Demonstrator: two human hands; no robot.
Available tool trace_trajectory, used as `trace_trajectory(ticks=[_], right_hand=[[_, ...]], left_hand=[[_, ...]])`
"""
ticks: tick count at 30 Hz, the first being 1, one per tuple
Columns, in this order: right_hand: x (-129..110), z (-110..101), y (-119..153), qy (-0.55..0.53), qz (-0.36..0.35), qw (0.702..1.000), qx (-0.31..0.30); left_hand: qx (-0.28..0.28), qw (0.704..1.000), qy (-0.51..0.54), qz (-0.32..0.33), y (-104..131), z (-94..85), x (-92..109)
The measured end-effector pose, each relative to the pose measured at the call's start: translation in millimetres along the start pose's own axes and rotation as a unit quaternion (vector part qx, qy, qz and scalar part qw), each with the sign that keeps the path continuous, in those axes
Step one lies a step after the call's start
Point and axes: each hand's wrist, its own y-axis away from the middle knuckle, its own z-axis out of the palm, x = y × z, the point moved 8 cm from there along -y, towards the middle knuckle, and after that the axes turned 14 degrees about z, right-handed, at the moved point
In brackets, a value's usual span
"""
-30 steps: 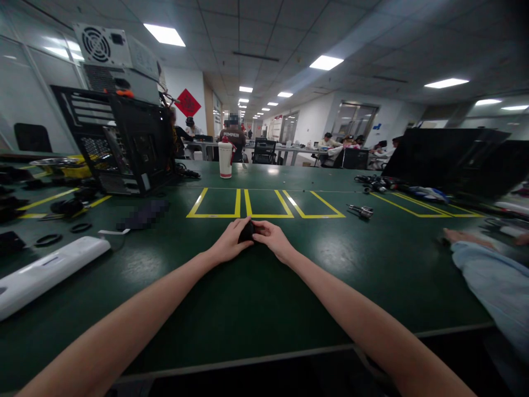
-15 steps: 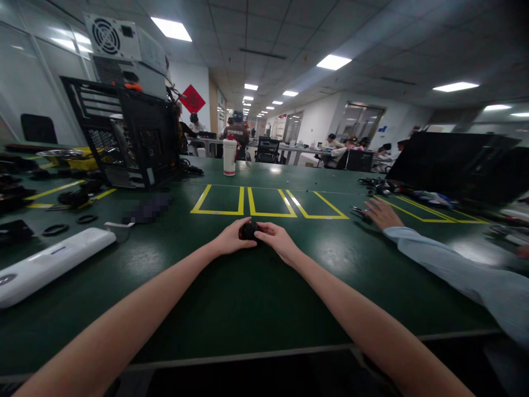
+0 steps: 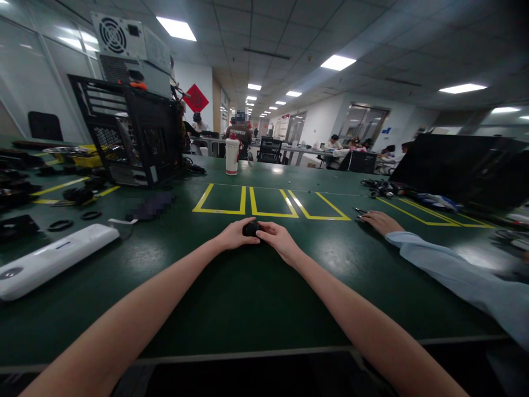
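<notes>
A small round black object (image 3: 251, 229) is pinched between my two hands, just in front of the yellow tape frames (image 3: 273, 214) on the green table. My left hand (image 3: 233, 235) curls round its left side, with the thumb in front. From the right, the thumb and fingers of my right hand (image 3: 278, 240) press on it. Its exact kind is too dark and small to make out, and my fingers cover part of it.
A co-worker's hand (image 3: 381, 221) rests on the table at right near thin metal pieces. At left stand a black computer case (image 3: 136, 132) and a white elongated device (image 3: 58, 256), with black rings (image 3: 60, 225) behind it. A white cup (image 3: 232, 157) stands at the back.
My hands keep hold of the black object, in almost the same pose. The view has shifted slightly. The co-worker's raised fingers have lowered toward the metal pieces.
</notes>
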Motion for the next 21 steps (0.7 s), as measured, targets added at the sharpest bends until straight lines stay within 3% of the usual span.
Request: trace_trajectory(ticks=[7, 14, 21], right_hand=[[-6, 3, 8, -0.012, -0.042, 0.999, -0.022], [1, -6, 6, -0.054, 0.014, 0.998, 0.005], [3, -1, 10, -0.037, 0.083, 0.995, -0.046]], left_hand=[[0.043, 0.996, -0.055, 0.051, 8, -5.1, 14], [0.037, 0.991, -0.057, 0.115, 12, 1.9, 35], [0.016, 0.983, -0.093, 0.160, 15, 6.8, 44]])
